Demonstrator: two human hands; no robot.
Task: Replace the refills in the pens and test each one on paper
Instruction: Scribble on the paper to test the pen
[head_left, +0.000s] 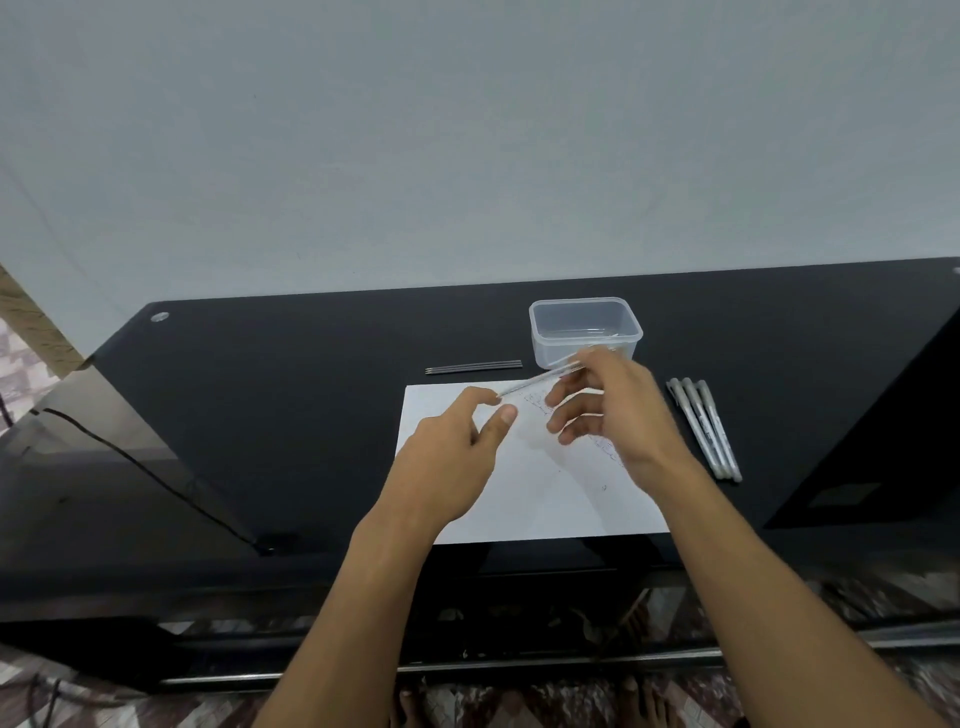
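right hand (618, 410) pinches a clear pen barrel (540, 380) at its rear end, held aslant over the paper sheet (545, 499) — remaining fingers loosely spread. left hand (452, 457) has thumb and forefinger parted at the barrel's lower tip; contact there appears likely but is blurred. three dark refills (474, 368) lie side by side on the black tabletop (291, 395), beyond the sheet. three capped pens (706, 431) lie together just right of the sheet. clear plastic container (584, 330) stands behind — contents indistinct. scribbles mark the sheet.
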